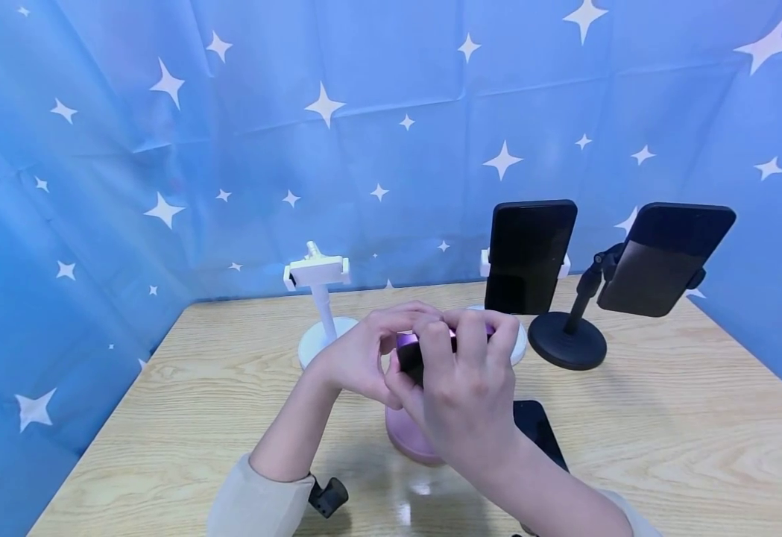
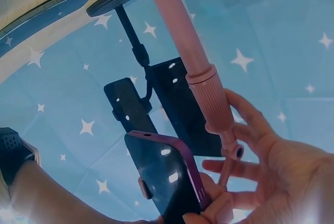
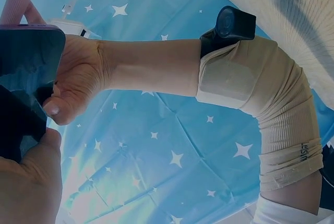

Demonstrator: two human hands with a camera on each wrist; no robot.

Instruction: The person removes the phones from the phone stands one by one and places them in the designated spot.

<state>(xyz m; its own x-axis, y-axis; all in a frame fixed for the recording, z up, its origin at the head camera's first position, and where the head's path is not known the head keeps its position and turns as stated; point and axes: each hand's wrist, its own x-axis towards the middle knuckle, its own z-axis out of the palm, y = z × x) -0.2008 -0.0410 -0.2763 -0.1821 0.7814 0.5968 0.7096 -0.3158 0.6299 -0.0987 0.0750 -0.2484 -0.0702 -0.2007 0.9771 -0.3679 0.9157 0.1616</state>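
Observation:
A purple-edged smartphone (image 2: pixel 167 172) with a dark screen sits between the pads of a pink phone stand's clamp (image 2: pixel 222 208). The stand's ribbed collar (image 2: pixel 213 98) and pole show in the left wrist view; its round pink base (image 1: pixel 412 435) rests on the table in the head view. My left hand (image 1: pixel 364 354) grips the clamp side, fingers curled behind the joint. Over the phone, my right hand (image 1: pixel 467 380) holds its top edge with bent fingers, thumb (image 3: pixel 51 139) at the near side. The phone (image 3: pixel 26 78) largely covers the clamp in the right wrist view.
Behind, an unloaded white phone stand (image 1: pixel 322 298) stands to the left. At right are a white stand holding a black phone (image 1: pixel 530 257) and a black stand (image 1: pixel 568 347) holding another phone (image 1: pixel 666 257). One more phone (image 1: pixel 540 429) lies flat near my right forearm.

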